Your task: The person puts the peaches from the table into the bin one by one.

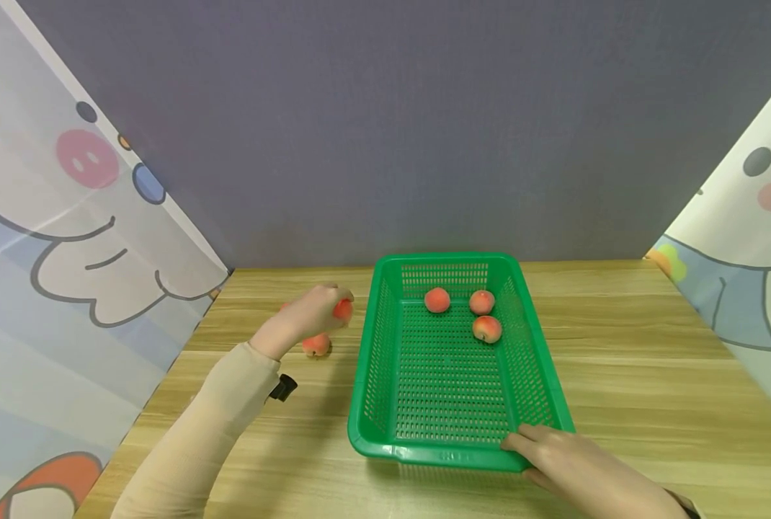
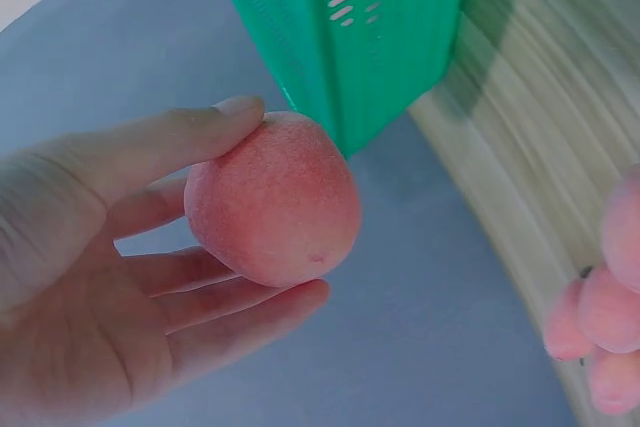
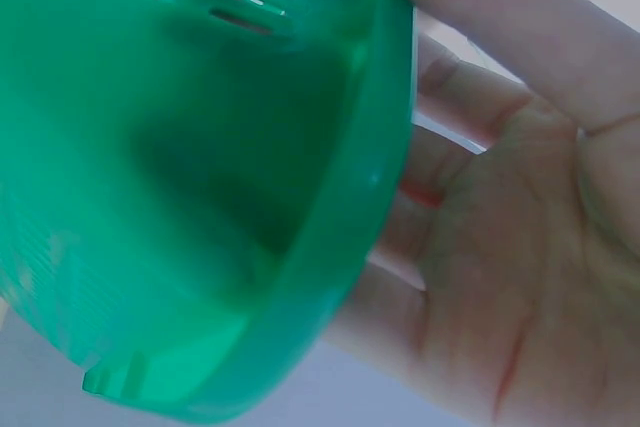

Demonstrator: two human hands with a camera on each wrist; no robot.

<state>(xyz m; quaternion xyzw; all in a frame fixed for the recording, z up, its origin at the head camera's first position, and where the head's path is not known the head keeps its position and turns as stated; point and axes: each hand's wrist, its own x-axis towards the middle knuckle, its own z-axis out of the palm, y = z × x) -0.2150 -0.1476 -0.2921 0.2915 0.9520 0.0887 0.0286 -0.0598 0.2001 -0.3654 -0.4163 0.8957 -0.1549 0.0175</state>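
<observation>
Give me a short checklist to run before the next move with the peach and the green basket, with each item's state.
1. Left hand grips the peach: ok.
2. Right hand holds the green basket at its near rim: ok.
3. Basket has free floor beside the three peaches inside: ok.
4. Loose peach on the table lies apart from the basket: ok.
5. Number of peaches left outside: cannot tell.

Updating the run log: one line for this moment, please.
left hand: holds peach | right hand: grips basket corner | basket: three peaches | table: peach
</observation>
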